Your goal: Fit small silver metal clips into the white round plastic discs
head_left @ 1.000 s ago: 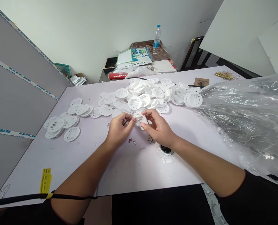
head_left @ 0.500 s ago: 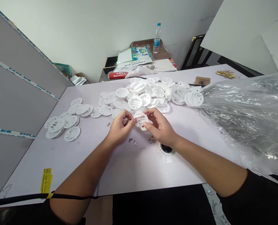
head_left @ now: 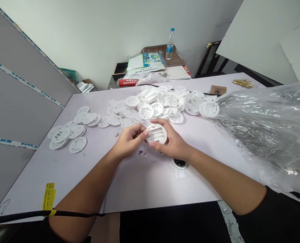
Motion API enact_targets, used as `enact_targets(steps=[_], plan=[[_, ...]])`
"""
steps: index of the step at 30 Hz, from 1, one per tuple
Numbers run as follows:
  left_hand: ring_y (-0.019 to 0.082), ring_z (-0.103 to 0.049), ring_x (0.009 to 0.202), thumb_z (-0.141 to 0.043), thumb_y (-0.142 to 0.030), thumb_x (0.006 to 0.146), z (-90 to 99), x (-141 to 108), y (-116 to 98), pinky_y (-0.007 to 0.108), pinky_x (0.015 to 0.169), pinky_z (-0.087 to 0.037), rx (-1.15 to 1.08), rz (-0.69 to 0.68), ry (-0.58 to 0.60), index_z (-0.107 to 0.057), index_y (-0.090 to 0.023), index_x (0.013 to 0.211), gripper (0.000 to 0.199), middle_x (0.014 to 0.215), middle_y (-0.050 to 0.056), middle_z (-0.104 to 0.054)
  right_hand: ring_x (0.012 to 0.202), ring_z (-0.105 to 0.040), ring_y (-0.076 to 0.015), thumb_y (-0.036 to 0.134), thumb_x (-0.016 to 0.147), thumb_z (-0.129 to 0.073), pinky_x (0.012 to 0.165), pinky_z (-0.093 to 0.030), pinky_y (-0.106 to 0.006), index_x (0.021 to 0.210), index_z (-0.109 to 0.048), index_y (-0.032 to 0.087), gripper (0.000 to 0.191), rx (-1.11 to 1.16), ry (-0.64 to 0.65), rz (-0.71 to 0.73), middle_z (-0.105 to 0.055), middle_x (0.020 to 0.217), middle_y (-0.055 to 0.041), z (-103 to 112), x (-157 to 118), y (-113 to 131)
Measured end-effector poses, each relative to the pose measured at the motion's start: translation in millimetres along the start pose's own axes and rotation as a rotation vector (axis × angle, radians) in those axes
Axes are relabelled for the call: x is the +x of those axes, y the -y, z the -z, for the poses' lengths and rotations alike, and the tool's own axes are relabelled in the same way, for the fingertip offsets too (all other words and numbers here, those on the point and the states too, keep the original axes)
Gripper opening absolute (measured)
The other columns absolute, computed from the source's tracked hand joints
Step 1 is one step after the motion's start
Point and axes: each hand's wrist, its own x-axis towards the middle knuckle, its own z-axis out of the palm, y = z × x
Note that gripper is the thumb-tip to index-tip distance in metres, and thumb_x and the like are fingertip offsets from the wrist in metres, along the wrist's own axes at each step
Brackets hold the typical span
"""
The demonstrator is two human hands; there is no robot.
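Round plastic disc [head_left: 156, 133], lower edge hidden behind right hand [head_left: 171, 143]

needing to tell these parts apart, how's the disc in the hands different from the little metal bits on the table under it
The white plastic disc is round and far larger than the small metal pieces, which are irregular in shape. The disc is held up between the left hand and right hand, while the small metal pieces lie loose on the white table. Both are right by the hands.
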Motion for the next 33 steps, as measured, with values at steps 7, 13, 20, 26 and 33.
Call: enact_targets(steps=[7, 13, 20, 26, 33], plan=[[0.008, -0.046, 0.058, -0.056, -0.052, 0.093, -3.4, -2, 2, 0.02, 0.054, -0.034, 0.29, 0.019, 0.017, -0.052, -0.018, 0.075, 0.039, 0.068, -0.001, -0.06, 0.123, -0.059, -0.0306, 0.047, 0.074, -0.085, 0.101, -0.049, -0.049, 0.132, -0.047, 0.026, 0.073, -0.302, -0.046, 0.083, -0.059, 0.13, -0.01, 6, 1, -7], [0.014, -0.056, 0.069, -0.047, -0.051, 0.097, 0.8, -10, -3, 0.023, 0.06, -0.034, 0.733, -0.022, 0.034, -0.059, -0.023, 0.101, 0.03, 0.085, 0.0, -0.067, 0.114, -0.062, -0.029, 0.043, 0.075, -0.082, 0.094, -0.052, -0.045, 0.123, -0.05, 0.026, 0.061, -0.518, 0.017, 0.101, -0.064, 0.124, -0.0083, 15, 4, -11], [0.016, -0.056, 0.08, -0.036, -0.016, 0.096, 10.5, -8, 12, 0.025, 0.065, -0.037, 0.977, -0.133, 0.058, -0.064, -0.022, 0.121, 0.038, 0.099, 0.006, -0.063, 0.104, -0.06, -0.0279, 0.037, 0.073, -0.082, 0.083, -0.051, -0.042, 0.112, -0.054, 0.025, 0.05, -0.716, 0.061, 0.093, -0.064, 0.109, -0.007, 17, 6, -18], [0.011, -0.046, 0.064, -0.049, -0.015, 0.092, 16.3, -7, 18, 0.025, 0.057, -0.027, 1.044, -0.183, 0.044, -0.072, -0.035, 0.121, 0.043, 0.085, 0.003, -0.059, 0.095, -0.059, -0.0262, 0.034, 0.072, -0.082, 0.08, -0.048, -0.041, 0.107, -0.052, 0.023, 0.046, -0.78, 0.068, 0.106, -0.063, 0.102, -0.0061, 14, 5, -21], [0.01, -0.041, 0.055, -0.056, -0.019, 0.09, 13.3, -6, 13, 0.025, 0.054, -0.018, 0.965, -0.234, 0.126, -0.081, -0.034, 0.097, 0.03, 0.075, 0.002, -0.061, 0.092, -0.059, -0.0264, 0.029, 0.071, -0.08, 0.082, -0.044, -0.042, 0.1, -0.049, 0.024, 0.042, -0.827, 0.062, 0.117, -0.063, 0.096, -0.0042, 13, 4, -20]])
